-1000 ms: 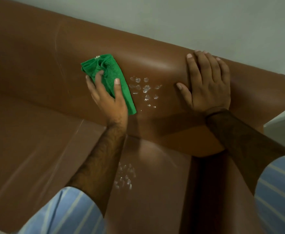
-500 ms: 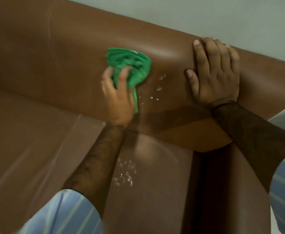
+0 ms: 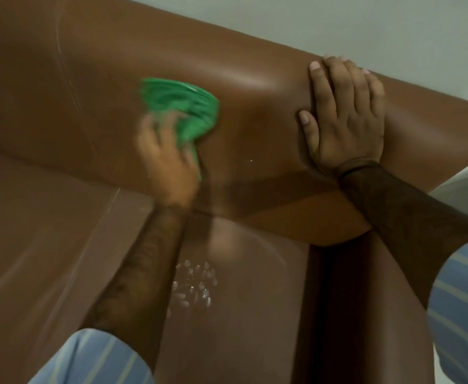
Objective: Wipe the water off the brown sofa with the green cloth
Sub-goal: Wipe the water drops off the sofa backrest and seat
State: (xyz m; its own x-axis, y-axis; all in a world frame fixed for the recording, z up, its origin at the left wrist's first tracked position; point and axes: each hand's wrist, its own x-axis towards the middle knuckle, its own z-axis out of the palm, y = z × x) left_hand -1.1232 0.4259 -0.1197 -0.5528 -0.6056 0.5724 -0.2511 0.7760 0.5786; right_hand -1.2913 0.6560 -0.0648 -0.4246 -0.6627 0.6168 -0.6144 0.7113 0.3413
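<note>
Cloth pressed on sofa backrest at frame centre-left, under left hand. Right hand flat on backrest at upper right, well apart from cloth. Droplets on seat cushion, lower centre, beside left forearm.

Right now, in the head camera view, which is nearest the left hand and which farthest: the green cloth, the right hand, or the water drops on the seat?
1. green cloth, gripped in the left hand against the backrest.
2. water drops, below on the seat cushion, beside the left forearm.
3. right hand, flat on the backrest's top edge, off to the right.
</note>
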